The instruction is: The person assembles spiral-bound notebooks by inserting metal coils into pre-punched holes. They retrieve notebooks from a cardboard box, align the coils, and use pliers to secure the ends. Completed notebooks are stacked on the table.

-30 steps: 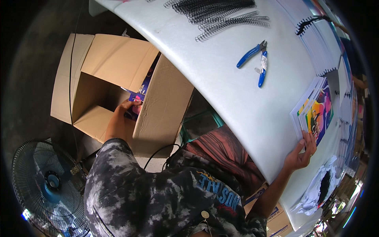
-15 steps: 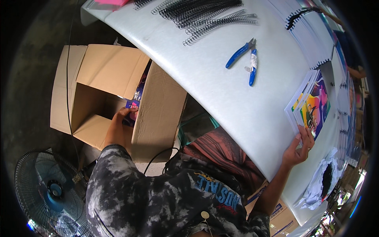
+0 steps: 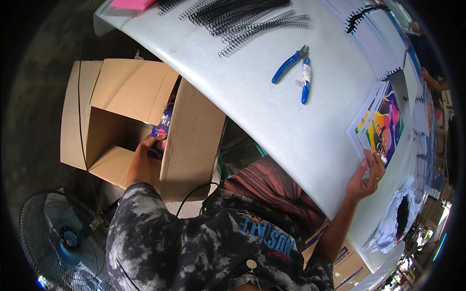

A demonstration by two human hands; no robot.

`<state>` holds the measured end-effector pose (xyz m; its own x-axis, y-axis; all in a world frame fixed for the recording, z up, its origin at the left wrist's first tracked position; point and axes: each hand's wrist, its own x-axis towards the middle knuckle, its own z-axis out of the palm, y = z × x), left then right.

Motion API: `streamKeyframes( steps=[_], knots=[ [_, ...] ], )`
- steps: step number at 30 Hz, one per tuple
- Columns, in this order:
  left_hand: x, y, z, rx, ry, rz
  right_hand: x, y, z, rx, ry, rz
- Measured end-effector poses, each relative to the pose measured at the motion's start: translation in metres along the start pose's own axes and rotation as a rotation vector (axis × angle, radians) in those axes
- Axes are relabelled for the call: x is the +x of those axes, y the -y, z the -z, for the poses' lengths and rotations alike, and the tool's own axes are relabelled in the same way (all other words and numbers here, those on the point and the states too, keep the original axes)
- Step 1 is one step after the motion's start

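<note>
Some dark-purple glossy booklets (image 3: 167, 120) lie inside an open brown cardboard box (image 3: 194, 131), pinched by the left hand (image 3: 151, 141); the right hand (image 3: 367, 177) pinches a multicoloured booklet stack (image 3: 386, 128) on the white bench (image 3: 242, 87) (gripping step, apparently); lifting would need steadiness.

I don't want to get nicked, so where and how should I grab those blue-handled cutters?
Probably best by both blue handles, coming from your side of the table and squeezing them together. The cutters lie flat, with the handles spread toward you and the metal tip pointing away.
</note>
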<state>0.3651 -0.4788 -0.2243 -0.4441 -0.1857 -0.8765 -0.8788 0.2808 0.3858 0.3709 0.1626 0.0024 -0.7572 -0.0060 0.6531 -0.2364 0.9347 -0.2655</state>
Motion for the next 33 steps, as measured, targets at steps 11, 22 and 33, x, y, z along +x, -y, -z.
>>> streamKeyframes(
  steps=[11, 22, 33],
  knots=[
    [0.052, 0.034, 0.006, 0.243, -0.184, -0.148, -0.001, 0.001, 0.002, -0.003, 0.016, 0.001],
    [0.070, 0.009, 0.076, 0.756, -0.475, -0.106, -0.003, -0.004, 0.047, -0.067, 0.140, 0.152],
    [0.111, 0.017, 0.097, 0.863, -0.511, -0.073, -0.055, 0.013, 0.062, 0.002, 0.167, -0.029]
  ],
)
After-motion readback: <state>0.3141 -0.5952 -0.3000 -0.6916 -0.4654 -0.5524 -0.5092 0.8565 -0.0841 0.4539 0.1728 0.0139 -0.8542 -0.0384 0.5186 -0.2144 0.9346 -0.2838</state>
